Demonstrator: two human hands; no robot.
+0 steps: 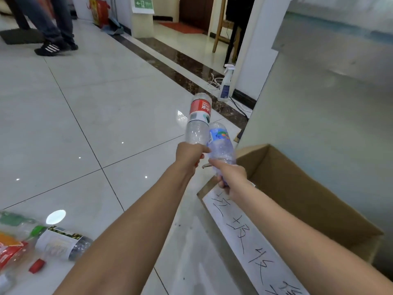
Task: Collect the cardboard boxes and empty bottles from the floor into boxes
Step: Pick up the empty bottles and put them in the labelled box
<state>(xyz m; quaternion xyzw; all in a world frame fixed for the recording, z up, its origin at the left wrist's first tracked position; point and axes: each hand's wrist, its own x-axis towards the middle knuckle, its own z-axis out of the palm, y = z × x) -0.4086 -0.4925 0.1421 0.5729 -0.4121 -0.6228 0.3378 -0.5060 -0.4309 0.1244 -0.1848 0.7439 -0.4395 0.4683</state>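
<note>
My left hand (189, 153) grips the neck end of an empty clear bottle with a red label (198, 119), its base pointing away from me. My right hand (230, 174) grips a second empty bottle with a blue label (221, 143), also held base up. Both bottles touch side by side, just left of the far corner of an open cardboard box (302, 188). A white paper strip with handwriting (251, 235) covers the box's near flap. More empty bottles (61, 242) lie on the floor at the lower left.
A red cap (37, 265) lies by the floor bottles. A white spray bottle (226, 84) and cables stand by the wall beyond the box. A person's legs (53, 24) are at the far left, a wooden chair (223, 24) at the back. A pale wall rises right of the box.
</note>
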